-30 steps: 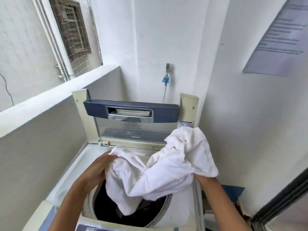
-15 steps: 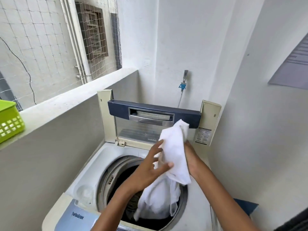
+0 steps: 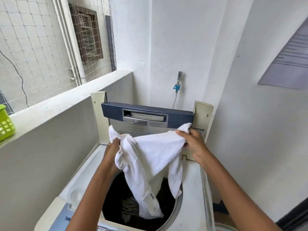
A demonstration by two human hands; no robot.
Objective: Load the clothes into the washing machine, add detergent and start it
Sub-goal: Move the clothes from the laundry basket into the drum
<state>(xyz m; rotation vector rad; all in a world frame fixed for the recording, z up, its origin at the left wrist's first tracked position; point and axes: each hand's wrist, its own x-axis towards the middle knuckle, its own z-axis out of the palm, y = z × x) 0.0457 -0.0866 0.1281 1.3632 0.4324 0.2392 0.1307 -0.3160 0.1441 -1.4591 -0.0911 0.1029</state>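
At the far left, a green plastic basket (image 3: 5, 123) sits on the concrete ledge (image 3: 66, 100), cut off by the frame edge. Beyond the ledge, netting (image 3: 33, 39) covers the opening, with a white drainpipe (image 3: 70, 39) and a brown louvred vent (image 3: 86, 32) on the wall outside.

Below the ledge stands the top-loading washing machine (image 3: 83, 180), its lid (image 3: 146, 114) raised upright against the back wall, the dark blue handle strip facing forward. The round drum opening (image 3: 116, 210) is dark, with dull grey-green clothes (image 3: 130, 209) already lying at the bottom.

The left hand (image 3: 112, 150) is closed around a bunched corner of a white garment (image 3: 150, 155), fingers curled into the fabric, above the left rim of the drum. The garment stretches across to the right hand (image 3: 193, 144), which pinches the other upper edge between thumb and fingers, just in front of the lid's right hinge post. Held spread between the two hands, the cloth hangs down in folds, its lower end dangling inside the drum opening above the dark clothes.

On the back wall above the lid, a water tap (image 3: 178, 80) with a blue fitting feeds a thin hose downward. At the far right, a blurred printed notice (image 3: 288, 60) is fixed to the white wall.
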